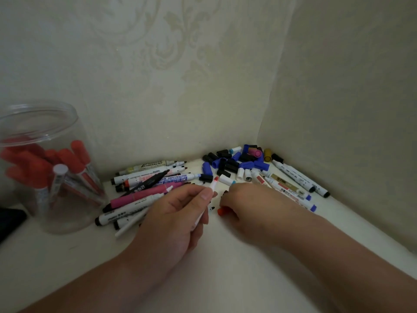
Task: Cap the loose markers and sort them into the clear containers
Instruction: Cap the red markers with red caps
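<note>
A person's left hand [176, 213] pinches an uncapped white marker [212, 186] between thumb and curled fingers just above the white table [225, 272]. Its red tip points up and away toward the wall. Just beside it, the right hand [246, 206] is turned palm down at the tabletop, fingers curled round a red cap [222, 211] that shows at the fingertips. Cap and marker are close but apart.

At the far left stands 1 clear container [67, 224], upright and open at the top. It holds a bunch of red-capped markers [70, 159] leaning at angles, caps up. Among them, 1 marker with a white end [60, 169] stands nearly straight.

Between the container and the hands lies a heap of loose markers [144, 177], most with bare tips, including a pink marker [140, 195] and one printed "WHITEBOARD". In the corner where the 2 papered walls [158, 64] meet sits a scatter of loose caps [234, 162], mostly black and blue, with a pink cap [255, 152] and a yellow cap [267, 154] among them. More markers [293, 179] lie along the right-hand wall, just beyond the right wrist. A dark object [9, 220] shows at the left edge; what it is cannot be told.
</note>
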`<control>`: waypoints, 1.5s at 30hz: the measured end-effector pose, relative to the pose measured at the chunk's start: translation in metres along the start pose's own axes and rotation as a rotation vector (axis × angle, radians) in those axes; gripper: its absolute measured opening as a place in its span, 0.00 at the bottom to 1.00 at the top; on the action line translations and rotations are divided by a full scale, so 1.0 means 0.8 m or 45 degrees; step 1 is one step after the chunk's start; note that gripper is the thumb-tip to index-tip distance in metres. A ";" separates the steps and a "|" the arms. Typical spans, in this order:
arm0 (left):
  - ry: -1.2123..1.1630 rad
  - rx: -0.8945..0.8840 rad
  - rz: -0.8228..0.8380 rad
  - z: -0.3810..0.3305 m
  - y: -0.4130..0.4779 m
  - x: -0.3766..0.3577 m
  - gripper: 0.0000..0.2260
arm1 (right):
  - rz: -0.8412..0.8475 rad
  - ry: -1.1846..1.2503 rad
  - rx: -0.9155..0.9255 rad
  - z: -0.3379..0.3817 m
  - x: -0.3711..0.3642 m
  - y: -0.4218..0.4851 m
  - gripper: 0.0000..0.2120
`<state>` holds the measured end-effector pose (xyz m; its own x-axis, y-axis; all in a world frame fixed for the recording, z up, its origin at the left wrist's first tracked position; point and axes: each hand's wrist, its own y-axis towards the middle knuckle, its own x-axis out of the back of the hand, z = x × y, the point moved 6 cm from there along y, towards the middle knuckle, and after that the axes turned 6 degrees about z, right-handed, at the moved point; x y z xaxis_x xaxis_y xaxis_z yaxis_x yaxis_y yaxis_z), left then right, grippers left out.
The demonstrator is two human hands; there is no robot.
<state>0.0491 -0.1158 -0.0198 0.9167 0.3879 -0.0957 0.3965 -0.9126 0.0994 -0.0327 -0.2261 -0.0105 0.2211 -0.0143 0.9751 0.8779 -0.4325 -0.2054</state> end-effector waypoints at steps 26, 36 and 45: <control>0.203 -0.068 0.041 0.001 -0.001 0.000 0.13 | -0.446 2.017 0.328 -0.038 0.028 -0.035 0.03; 0.224 -0.085 0.113 -0.005 -0.006 -0.009 0.08 | -0.279 1.663 0.384 -0.029 0.031 -0.046 0.04; 0.358 -0.150 0.138 -0.004 -0.009 -0.011 0.07 | -0.176 1.171 0.281 -0.033 0.039 -0.057 0.02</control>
<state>0.0386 -0.1123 -0.0163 0.9251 0.3246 0.1972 0.2837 -0.9358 0.2095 -0.0770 -0.2305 0.0319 -0.2284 -0.7191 0.6563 0.9523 -0.3051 -0.0029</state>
